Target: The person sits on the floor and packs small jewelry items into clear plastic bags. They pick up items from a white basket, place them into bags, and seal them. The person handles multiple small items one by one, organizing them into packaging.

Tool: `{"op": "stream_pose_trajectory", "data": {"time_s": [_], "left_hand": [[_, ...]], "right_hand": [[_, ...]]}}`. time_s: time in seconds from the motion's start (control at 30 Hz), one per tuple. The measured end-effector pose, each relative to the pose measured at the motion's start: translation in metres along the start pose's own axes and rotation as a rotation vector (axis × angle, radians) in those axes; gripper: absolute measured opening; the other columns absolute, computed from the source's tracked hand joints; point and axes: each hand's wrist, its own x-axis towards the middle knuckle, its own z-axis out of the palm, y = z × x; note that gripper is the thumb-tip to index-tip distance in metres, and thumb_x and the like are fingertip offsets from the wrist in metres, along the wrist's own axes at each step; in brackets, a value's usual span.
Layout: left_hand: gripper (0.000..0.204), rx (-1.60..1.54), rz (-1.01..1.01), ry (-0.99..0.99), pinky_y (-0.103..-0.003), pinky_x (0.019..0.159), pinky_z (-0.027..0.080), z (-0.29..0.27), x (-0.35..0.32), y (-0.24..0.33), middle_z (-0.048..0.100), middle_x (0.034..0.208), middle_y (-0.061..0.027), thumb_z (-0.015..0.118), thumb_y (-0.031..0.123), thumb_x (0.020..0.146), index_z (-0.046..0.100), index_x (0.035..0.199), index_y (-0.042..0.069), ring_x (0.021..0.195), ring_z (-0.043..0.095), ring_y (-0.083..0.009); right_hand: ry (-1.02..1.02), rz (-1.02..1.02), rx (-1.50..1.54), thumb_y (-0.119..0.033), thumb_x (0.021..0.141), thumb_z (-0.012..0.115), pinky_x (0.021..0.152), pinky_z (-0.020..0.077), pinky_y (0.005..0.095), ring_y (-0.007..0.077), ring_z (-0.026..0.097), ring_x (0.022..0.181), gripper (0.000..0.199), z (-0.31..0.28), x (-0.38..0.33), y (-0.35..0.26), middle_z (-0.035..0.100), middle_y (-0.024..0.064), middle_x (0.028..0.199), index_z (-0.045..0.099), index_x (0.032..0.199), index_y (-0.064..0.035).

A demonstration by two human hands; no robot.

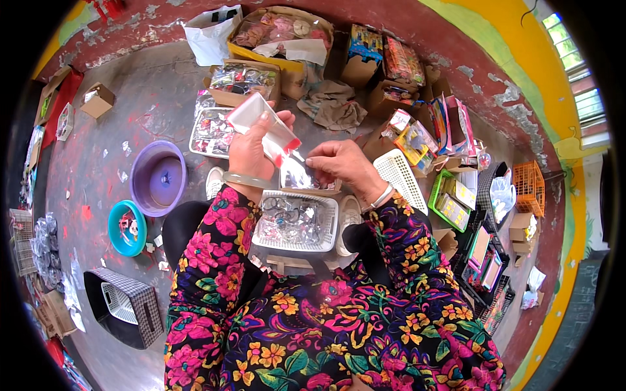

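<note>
My left hand (pixel 251 156) is closed round a stack of white cards (pixel 251 112) with red edges, thumb on top. The stack slants down toward my right hand (pixel 349 166). That hand's fingertips are pinched together close to the stack's lower end; what they hold, if anything, is too small to make out. Just beneath lies a shiny silvery heap (pixel 297 177) in a small cardboard box, partly hidden by my right fingers. Nearer to me a white basket (pixel 293 245) holds several clear packets of small dark and silvery pieces.
Left on the floor stand a purple tub (pixel 158 177), a teal basin (pixel 127 228) and a checked bin (pixel 134 309). Beyond my hands are a white tray (pixel 195 140) of packets and full cardboard boxes (pixel 280 65). A white basket (pixel 399 179) and green tray (pixel 450 201) sit right.
</note>
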Motion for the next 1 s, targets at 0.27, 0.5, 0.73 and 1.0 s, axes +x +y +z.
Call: {"op": "stream_pose_trajectory", "data": {"time_s": [0.27,0.5,0.73,1.0], "left_hand": [[0.039,-0.097,-0.139,-0.079,-0.042,0.088,0.046,0.004,-0.003,-0.003,0.055,0.111,-0.0218,0.054,0.015,0.087,0.042,0.120,0.000,0.105,0.054,-0.0298],[0.038,-0.088,-0.231,-0.104,-0.041,0.087,0.047,0.010,-0.005,-0.006,0.055,0.111,-0.0195,0.054,0.020,0.087,0.046,0.118,0.000,0.103,0.055,-0.0276],[0.035,-0.043,-0.223,-0.083,-0.033,0.085,0.046,-0.007,0.008,-0.009,0.057,0.111,-0.0138,0.049,0.027,0.091,0.049,0.115,0.002,0.100,0.056,-0.0227],[0.034,0.077,-0.270,-0.069,-0.030,0.081,0.047,-0.020,0.008,-0.009,0.059,0.107,-0.0142,0.050,0.026,0.089,0.051,0.112,0.001,0.098,0.057,-0.0226]], "right_hand": [[-0.001,-0.041,0.385,-0.022,0.085,0.061,0.044,0.0436,0.0200,0.0084,0.056,0.057,0.026,0.001,0.003,0.006,0.061,0.0034,0.074,0.059,0.096,0.0015],[-0.047,-0.017,0.350,-0.011,0.083,0.061,0.037,0.0316,0.0158,0.0022,0.043,0.042,0.017,-0.001,-0.007,-0.004,0.061,0.0023,0.072,0.060,0.094,0.0015],[0.220,-0.132,0.271,-0.008,0.081,0.062,0.035,0.0277,0.0163,0.0017,0.039,0.039,0.013,-0.032,-0.039,-0.019,0.060,0.0013,0.068,0.062,0.089,0.0019],[0.588,-0.152,0.280,-0.005,0.082,0.058,0.035,0.0274,0.0165,0.0009,0.038,0.039,0.009,-0.157,-0.080,0.046,0.057,-0.0011,0.064,0.060,0.088,0.0011]]}}
